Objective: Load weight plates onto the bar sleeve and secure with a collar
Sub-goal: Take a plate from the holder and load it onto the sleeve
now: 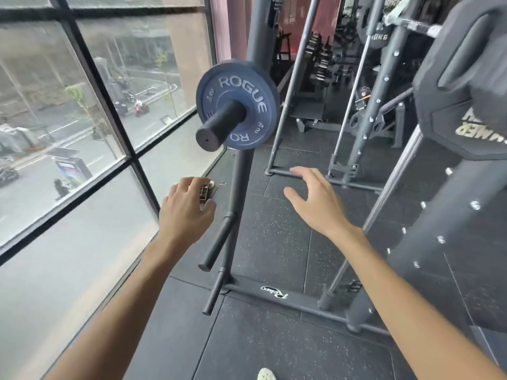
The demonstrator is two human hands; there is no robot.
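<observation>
"ROGUE" on the blue plate [258, 105], "10KG" on a far black plate [375, 31]

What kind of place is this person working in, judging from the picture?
Most likely a gym. A round blue weight plate marked ROGUE sits on a black cylindrical bar sleeve, dark steel racks stand to the right, and the floor is covered with black speckled rubber tiles.

head view | worn on the head | faces forward and down | bar sleeve [219, 123] near | floor [274, 338] below
</observation>
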